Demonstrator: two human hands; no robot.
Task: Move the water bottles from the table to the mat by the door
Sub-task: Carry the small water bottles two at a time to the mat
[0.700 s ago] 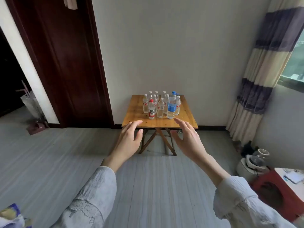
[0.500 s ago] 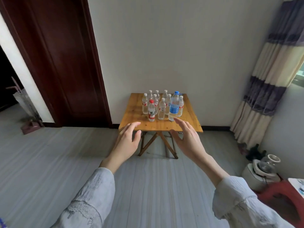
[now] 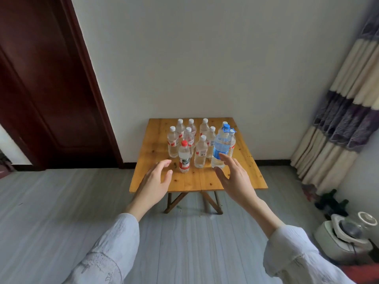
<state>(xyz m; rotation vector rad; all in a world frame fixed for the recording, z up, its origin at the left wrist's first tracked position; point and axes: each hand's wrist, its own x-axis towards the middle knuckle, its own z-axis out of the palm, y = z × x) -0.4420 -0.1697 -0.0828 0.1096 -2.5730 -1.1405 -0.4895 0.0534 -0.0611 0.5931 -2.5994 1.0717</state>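
Home interior, likely living room or bedroom. Dark wooden door (image 3: pixel 47 83), plain white wall (image 3: pixel 194 58), grey plank floor (image 3: pixel 61 212), striped curtain (image 3: pixel 346 124), small folding wooden table (image 3: pixel 151 156), household appliance (image 3: pixel 346 236) on floor, type unclear.

Bench (image 3: pixel 205 181) – knotty wood planks, light satin sheen. Water bottles (image 3: pixel 200 152) – clear glossy plastic, paper-look labels. Door (image 3: pixel 41 78) – dark polished wood. Floor (image 3: pixel 51 212) matt grey plank; sleeves (image 3: pixel 114 249) white woven cloth.

White textured sleeves (image 3: pixel 114 253), loose cuffs, faint embroidered pattern; bare hands.
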